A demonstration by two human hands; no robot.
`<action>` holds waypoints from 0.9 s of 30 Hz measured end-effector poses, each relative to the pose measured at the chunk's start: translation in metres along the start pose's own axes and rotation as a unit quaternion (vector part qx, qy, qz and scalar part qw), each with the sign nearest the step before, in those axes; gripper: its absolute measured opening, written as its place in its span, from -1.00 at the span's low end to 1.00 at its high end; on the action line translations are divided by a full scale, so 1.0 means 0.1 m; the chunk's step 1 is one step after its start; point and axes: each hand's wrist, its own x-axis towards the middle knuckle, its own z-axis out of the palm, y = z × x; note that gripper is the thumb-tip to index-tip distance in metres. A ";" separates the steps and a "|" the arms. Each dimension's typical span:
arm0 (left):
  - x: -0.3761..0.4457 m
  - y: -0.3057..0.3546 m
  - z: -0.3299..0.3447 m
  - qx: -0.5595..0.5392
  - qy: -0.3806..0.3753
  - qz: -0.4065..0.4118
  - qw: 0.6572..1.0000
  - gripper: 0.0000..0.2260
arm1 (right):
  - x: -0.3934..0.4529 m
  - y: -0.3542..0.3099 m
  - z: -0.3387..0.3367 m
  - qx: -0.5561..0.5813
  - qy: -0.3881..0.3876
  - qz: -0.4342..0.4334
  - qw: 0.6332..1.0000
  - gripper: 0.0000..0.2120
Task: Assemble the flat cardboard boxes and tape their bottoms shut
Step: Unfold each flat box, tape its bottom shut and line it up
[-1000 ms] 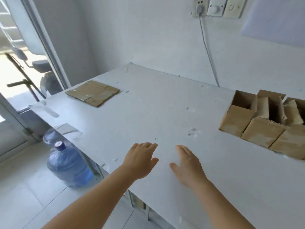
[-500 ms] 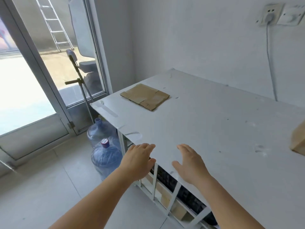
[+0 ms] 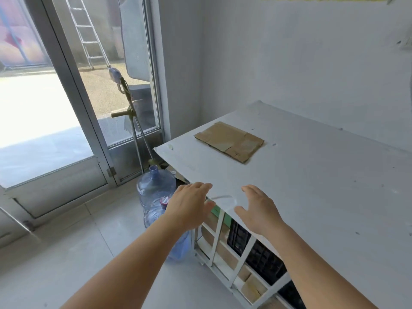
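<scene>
Head view puts the flat cardboard (image 3: 229, 141) at twelve o'clock, well beyond both empty, spread hands, the right hand (image 3: 259, 209) nearer than the left hand (image 3: 189, 206).

Behind the left hand (image 3: 189, 206), two water jugs (image 3: 156, 186) stand partly hidden by the wrist. Right of the right hand (image 3: 258, 210), the table (image 3: 334, 186) runs off-frame.

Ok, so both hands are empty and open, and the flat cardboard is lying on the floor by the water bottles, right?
Not quite. The head view shows the flat cardboard lying on the white table, near its far left corner, not on the floor. The rest holds: the left hand and right hand are both open and empty, and the water bottles stand on the floor.
</scene>
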 end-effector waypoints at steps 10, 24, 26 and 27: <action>1.05 -0.71 -0.02 0.019 -0.019 0.021 0.999 -0.53 | 1.22 -0.10 0.16 0.005 0.007 0.033 0.999 -0.40; 2.72 -1.38 0.13 0.018 -0.085 0.049 0.995 -0.51 | 2.52 0.12 0.12 0.030 0.025 0.148 0.988 -0.44; 2.93 -1.44 0.20 0.018 -0.094 0.056 0.994 -0.52 | 2.61 0.18 0.12 0.037 0.027 0.172 0.984 -0.43; 3.03 -1.47 0.23 0.020 -0.101 0.059 0.993 -0.52 | 2.66 0.21 0.13 0.041 0.029 0.185 0.982 -0.42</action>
